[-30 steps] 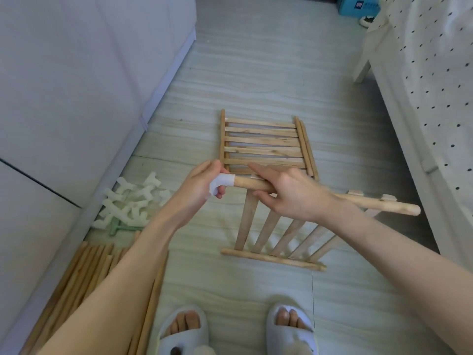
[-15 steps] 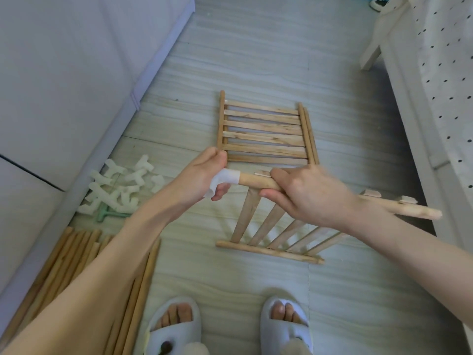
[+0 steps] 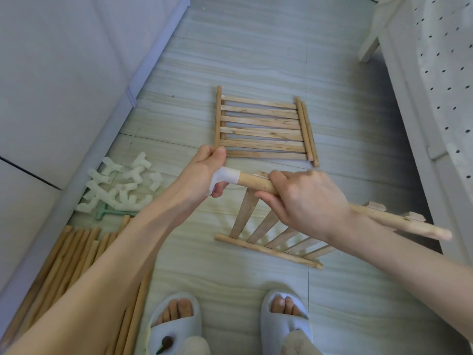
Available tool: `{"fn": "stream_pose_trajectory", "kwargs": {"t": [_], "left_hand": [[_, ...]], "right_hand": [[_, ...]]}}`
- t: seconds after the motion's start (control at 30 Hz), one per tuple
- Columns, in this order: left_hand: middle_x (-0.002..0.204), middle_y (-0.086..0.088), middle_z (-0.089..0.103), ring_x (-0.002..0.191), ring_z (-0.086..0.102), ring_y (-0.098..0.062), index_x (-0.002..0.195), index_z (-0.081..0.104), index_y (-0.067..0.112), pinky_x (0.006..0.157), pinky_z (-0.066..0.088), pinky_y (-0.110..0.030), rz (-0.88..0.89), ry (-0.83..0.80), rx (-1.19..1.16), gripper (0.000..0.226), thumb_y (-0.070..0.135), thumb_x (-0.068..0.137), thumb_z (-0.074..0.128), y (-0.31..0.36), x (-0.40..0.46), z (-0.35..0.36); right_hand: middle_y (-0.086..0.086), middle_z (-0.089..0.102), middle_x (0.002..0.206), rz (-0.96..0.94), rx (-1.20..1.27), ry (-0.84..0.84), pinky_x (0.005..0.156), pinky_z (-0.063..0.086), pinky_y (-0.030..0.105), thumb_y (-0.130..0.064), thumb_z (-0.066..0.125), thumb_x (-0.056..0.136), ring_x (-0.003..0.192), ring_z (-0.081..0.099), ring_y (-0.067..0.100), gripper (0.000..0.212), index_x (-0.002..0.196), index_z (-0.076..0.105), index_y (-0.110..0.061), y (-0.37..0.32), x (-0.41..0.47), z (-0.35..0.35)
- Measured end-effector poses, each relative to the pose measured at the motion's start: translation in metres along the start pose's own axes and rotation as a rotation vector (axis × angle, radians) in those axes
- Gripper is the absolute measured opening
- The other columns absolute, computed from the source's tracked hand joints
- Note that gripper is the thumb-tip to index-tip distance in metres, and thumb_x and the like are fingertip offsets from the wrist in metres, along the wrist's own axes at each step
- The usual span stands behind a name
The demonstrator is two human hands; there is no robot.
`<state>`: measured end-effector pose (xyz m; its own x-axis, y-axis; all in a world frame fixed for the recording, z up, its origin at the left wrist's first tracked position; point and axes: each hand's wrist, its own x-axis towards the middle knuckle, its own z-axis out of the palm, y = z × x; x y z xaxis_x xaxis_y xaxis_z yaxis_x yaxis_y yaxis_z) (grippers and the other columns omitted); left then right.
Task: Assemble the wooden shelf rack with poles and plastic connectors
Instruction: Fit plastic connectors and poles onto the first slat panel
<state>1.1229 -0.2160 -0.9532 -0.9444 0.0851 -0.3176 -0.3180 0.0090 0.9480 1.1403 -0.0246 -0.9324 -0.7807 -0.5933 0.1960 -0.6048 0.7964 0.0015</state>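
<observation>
A slatted wooden shelf panel stands tilted on the floor in front of me, its lower rail resting on the tiles. My right hand grips the panel's upper pole near its left end. My left hand holds a white plastic connector seated on that pole's left tip. A second slatted panel lies flat on the floor farther away. The pole's right end carries small white clips.
A heap of white plastic connectors and a green tool lie at the left by a white cabinet. A bundle of wooden poles lies lower left. A dotted bed cover borders the right. My slippered feet are below.
The view has tilted down and closer. Both hands keep their hold on the connector and the pole; the connector sits about the same on the pole's end.
</observation>
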Motion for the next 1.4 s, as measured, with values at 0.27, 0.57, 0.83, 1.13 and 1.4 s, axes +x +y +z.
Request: {"fn": "stream_pose_trajectory", "kwargs": {"t": [0.27, 0.57, 0.83, 1.13, 1.4], "left_hand": [[0.041, 0.006, 0.039, 0.049, 0.034, -0.017, 0.083, 0.034, 0.016, 0.058, 0.029, -0.031, 0.020, 0.001, 0.032, 0.021, 0.025, 0.102, 0.032, 0.002, -0.004, 0.006], [0.074, -0.004, 0.040, 0.048, 0.041, -0.001, 0.085, 0.034, 0.019, 0.050, 0.035, -0.014, 0.205, -0.003, 0.093, 0.019, 0.016, 0.102, 0.029, -0.004, -0.010, 0.007], [0.070, -0.005, 0.038, 0.053, 0.038, -0.006, 0.084, 0.034, 0.019, 0.051, 0.033, -0.013, 0.283, 0.018, 0.147, 0.020, 0.015, 0.103, 0.027, -0.003, -0.011, 0.010], [0.061, -0.004, 0.037, 0.048, 0.037, -0.008, 0.080, 0.033, 0.020, 0.052, 0.032, -0.021, 0.180, -0.023, 0.101, 0.024, 0.020, 0.103, 0.029, -0.002, -0.005, 0.006], [0.074, -0.006, 0.041, 0.057, 0.040, -0.008, 0.084, 0.035, 0.021, 0.055, 0.033, -0.018, 0.301, 0.009, 0.125, 0.021, 0.016, 0.103, 0.027, -0.009, -0.009, 0.008]], "right_hand": [[0.010, 0.052, 0.045, -0.003, 0.015, 0.009, 0.041, 0.023, 0.022, -0.029, 0.073, 0.078, 0.030, 0.046, 0.030, 0.037, 0.062, 0.054, -0.002, 0.002, 0.000, 0.000], [0.016, 0.060, 0.060, -0.036, 0.053, -0.088, 0.048, 0.027, 0.030, -0.035, 0.056, 0.091, 0.046, 0.054, 0.036, 0.039, 0.077, 0.056, 0.001, 0.005, 0.001, -0.004], [0.011, 0.061, 0.069, -0.050, 0.075, -0.104, 0.052, 0.027, 0.032, -0.044, 0.041, 0.095, 0.056, 0.057, 0.035, 0.044, 0.087, 0.056, -0.003, 0.005, 0.003, 0.000], [0.008, 0.052, 0.047, 0.008, 0.062, -0.016, 0.041, 0.025, 0.025, -0.034, 0.062, 0.087, 0.033, 0.046, 0.030, 0.038, 0.066, 0.054, -0.004, 0.002, -0.002, -0.002], [0.010, 0.055, 0.050, -0.023, 0.067, -0.017, 0.043, 0.025, 0.025, -0.034, 0.060, 0.087, 0.035, 0.048, 0.030, 0.037, 0.069, 0.056, -0.001, 0.007, 0.000, 0.002]]}}
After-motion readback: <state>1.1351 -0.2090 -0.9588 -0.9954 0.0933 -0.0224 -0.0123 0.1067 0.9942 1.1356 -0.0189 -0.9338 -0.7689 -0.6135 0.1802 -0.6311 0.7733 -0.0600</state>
